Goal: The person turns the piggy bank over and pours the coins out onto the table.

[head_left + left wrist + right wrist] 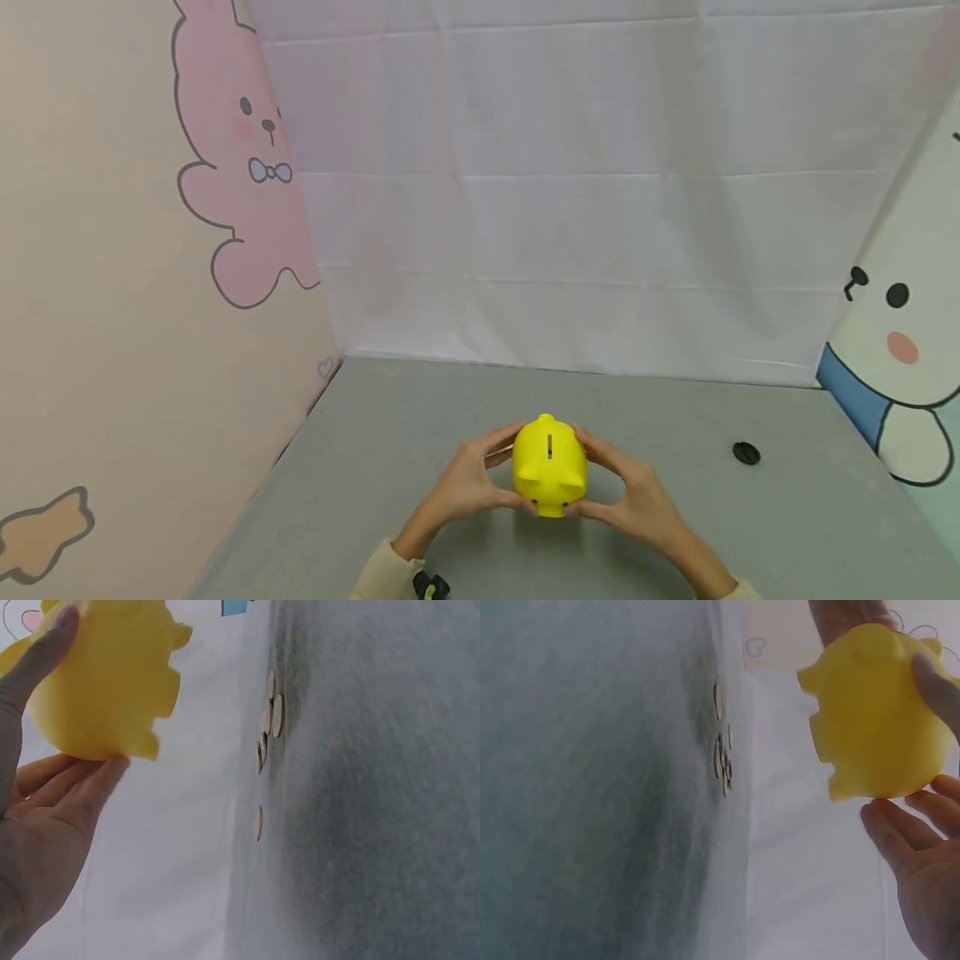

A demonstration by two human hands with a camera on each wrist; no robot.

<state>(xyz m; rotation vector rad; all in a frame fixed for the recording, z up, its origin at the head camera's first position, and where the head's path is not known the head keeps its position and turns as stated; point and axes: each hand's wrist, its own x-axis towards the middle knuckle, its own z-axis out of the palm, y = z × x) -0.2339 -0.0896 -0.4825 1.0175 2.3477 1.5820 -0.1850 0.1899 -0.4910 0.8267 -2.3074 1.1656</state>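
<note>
A yellow piggy bank (549, 475) is held up above the grey table, its coin slot facing up and its snout toward me. My left hand (471, 481) grips one side of it, thumb near the snout and fingers at the rear. On the other side my right hand (637, 500) holds it the same way. Several coins (277, 716) lie on the table in the left wrist view, and the right wrist view shows these coins (718, 757) too. In the head view the coins are hidden behind the piggy bank.
A small round black stopper-like piece (746, 453) lies on the table (420, 400) to the right. A white cloth (562, 208) hangs along the table's back edge. Walls with cartoon animals stand left and right.
</note>
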